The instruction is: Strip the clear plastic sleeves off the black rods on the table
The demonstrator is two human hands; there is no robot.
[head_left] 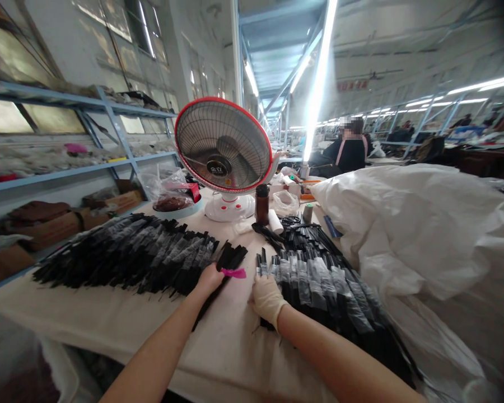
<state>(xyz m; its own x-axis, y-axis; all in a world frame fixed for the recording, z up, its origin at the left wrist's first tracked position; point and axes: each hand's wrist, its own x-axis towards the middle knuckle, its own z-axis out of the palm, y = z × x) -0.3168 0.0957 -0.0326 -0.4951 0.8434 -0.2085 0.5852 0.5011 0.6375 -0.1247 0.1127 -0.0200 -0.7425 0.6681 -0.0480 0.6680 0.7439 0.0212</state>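
My left hand [211,278], bare, is closed around a bundle of black strips [231,256] with a bright pink band [234,273] beside the fingers. A wide pile of similar black bundles [126,254], wrapped in transparent film, lies to its left. My right hand [267,298] wears a pale glove. Its fingers are wrapped round a film-wrapped black bundle [264,261] at the near-left edge of a second pile [319,280]. The fingertips of both hands are partly hidden.
Behind the piles stands a red-rimmed fan heater [224,151], with a dark brown bottle [262,205], a white roll [275,221] and a thread cone [308,213] nearby. White sheeting [415,235] bulges at right. Blue shelves [67,170] line the left. A person [353,146] sits farther back.
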